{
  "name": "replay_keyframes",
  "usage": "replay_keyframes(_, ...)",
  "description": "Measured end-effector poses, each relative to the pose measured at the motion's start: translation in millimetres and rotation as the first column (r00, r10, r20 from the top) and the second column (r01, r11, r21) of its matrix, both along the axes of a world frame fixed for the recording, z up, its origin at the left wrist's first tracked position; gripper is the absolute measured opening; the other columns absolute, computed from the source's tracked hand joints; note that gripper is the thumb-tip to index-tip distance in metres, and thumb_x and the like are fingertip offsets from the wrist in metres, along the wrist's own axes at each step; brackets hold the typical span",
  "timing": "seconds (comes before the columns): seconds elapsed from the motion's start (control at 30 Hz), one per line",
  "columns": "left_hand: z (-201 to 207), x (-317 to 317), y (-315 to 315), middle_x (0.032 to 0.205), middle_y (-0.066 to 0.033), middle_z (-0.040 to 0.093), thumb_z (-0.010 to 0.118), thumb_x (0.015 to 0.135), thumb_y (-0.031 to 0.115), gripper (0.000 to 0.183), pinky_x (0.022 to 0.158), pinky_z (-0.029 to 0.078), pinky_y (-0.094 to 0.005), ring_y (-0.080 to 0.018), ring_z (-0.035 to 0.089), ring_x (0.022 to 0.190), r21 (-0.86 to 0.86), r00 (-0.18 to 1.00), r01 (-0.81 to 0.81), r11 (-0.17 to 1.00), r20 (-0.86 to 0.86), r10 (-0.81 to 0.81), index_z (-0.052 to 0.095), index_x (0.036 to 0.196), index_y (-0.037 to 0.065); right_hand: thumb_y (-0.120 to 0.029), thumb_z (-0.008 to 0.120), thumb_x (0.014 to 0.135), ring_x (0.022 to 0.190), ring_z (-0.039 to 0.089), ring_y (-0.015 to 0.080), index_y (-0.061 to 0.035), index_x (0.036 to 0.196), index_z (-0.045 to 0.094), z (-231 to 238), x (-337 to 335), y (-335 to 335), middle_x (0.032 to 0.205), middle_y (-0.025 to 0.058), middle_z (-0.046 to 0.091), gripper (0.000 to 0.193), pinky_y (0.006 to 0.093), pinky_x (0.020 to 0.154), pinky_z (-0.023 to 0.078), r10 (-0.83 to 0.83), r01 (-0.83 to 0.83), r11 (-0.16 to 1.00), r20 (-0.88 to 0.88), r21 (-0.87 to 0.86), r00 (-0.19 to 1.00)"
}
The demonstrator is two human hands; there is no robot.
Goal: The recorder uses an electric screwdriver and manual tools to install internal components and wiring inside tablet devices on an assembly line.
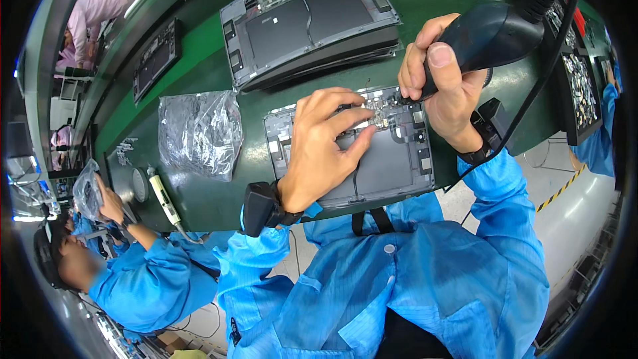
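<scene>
My left hand point(325, 146) lies flat on an opened grey laptop base point(399, 159) on the green bench, fingertips pressing near its small circuit board point(382, 116). My right hand point(442, 80) grips a black electric screwdriver point(495, 33), whose tip points down at the top edge of that board. A thick cable runs from the screwdriver up and to the right. Both wrists carry black strapped devices.
A second opened laptop base point(309, 23) lies further back, a third point(156, 60) to the left. A crumpled clear plastic bag point(199, 129) and a white pen-like tool point(163, 199) lie at left. A co-worker in blue point(139, 279) sits at left; another person's blue sleeve point(605, 126) shows at right.
</scene>
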State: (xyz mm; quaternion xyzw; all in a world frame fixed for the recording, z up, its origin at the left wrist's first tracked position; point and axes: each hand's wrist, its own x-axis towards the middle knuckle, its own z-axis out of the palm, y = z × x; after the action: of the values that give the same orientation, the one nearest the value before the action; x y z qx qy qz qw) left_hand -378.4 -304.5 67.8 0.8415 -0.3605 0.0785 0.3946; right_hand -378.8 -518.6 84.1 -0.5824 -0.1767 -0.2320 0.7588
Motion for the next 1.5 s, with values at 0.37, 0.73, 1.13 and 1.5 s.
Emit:
replay_keyframes(0.37, -9, -1, 7, 0.113, -0.0061, 0.077, 0.088, 0.082, 0.008, 0.02, 0.098, 0.048, -0.0424, -0.0296, 0.069, 0.115, -0.046, 1.0, -0.02, 0.999, -0.01, 0.02, 0.084, 0.101, 0.006, -0.012, 0.065, 0.109, 0.051, 0.053, 0.0113, 0.0037, 0.112, 0.058, -7, 4, 11, 0.066, 0.0048, 0.058, 0.017, 0.0287, 0.051, 0.048, 0.012, -0.012, 0.988, -0.001, 0.156, 1.0)
replay_keyframes(0.73, -13, 6, -32, 0.107, -0.0029, 0.076, 0.092, 0.079, 0.014, 0.028, 0.097, 0.043, -0.0404, -0.0259, 0.061, 0.11, -0.091, 0.998, -0.046, 0.995, -0.04, 0.042, 0.085, 0.105, 0.008, -0.028, 0.058, 0.113, 0.054, 0.052, 0.0147, -0.0023, 0.117, 0.056, 14, -5, -1, 0.069, 0.008, 0.055, 0.026, 0.0337, 0.053, 0.05, 0.016, -0.032, 0.975, 0.074, 0.221, 0.997)
replay_keyframes(1.13, -15, 5, -31, 0.096, -0.0031, 0.075, 0.09, 0.081, 0.006, 0.018, 0.09, 0.042, -0.0408, -0.0274, 0.064, 0.101, -0.178, 0.999, -0.049, 0.983, -0.014, 0.047, 0.079, 0.094, 0.008, -0.043, 0.059, 0.113, 0.059, 0.055, 0.0169, -0.005, 0.119, 0.049, 25, -16, -2, 0.073, 0.0083, 0.055, 0.04, 0.0349, 0.055, 0.051, 0.085, -0.11, 0.978, 0.145, 0.178, 0.986)
replay_keyframes(1.5, -13, 5, -25, 0.092, -0.0032, 0.072, 0.092, 0.072, 0.003, 0.024, 0.09, 0.041, -0.041, -0.0265, 0.065, 0.102, -0.166, 0.996, -0.042, 0.985, 0.077, 0.056, 0.077, 0.09, 0.009, -0.046, 0.061, 0.112, 0.057, 0.054, 0.0158, -0.0045, 0.119, 0.047, 27, -20, 10, 0.072, 0.0079, 0.055, 0.044, 0.0343, 0.056, 0.052, 0.085, -0.1, 0.988, 0.136, 0.114, 0.987)
